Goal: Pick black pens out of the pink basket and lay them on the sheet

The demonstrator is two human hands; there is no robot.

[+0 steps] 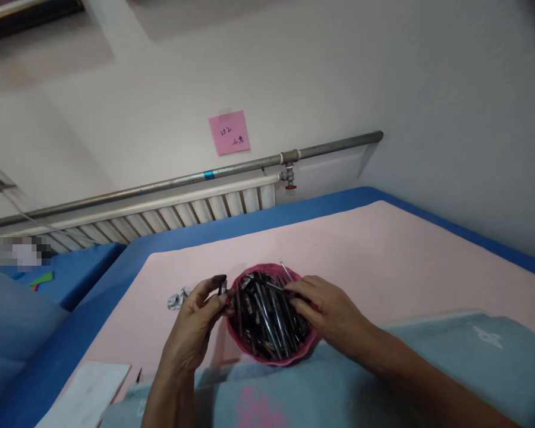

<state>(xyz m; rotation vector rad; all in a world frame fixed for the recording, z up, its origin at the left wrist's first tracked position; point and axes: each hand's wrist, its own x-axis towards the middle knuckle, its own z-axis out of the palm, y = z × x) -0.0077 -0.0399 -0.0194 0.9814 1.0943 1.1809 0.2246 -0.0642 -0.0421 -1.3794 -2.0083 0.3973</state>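
Observation:
A pink basket (235, 343), filled with slim black pen-like sticks (274, 315), stands between my two hands. At its left rim my left hand (199, 315) pinches a small dark cap-like piece (223, 288) with a shiny side between thumb and fingers; its fingertips are smudged dark. Over the right part of the basket my right hand (323, 303) is closed on a slim dark pen-like stick (276, 287), which points left across the pile. The exact kind of both pieces is too small to make out. A crumpled black-and-white wad (177, 298) lies left of my left hand.
A pink mat (339, 249) covers a blue table (365, 195) against the wall. A grey-green cloth (437, 339) lies along the near side. White paper (89, 392) is at the lower left. Behind run a radiator (200, 210) and a metal pipe (249, 165) with a red-handled valve (290, 187).

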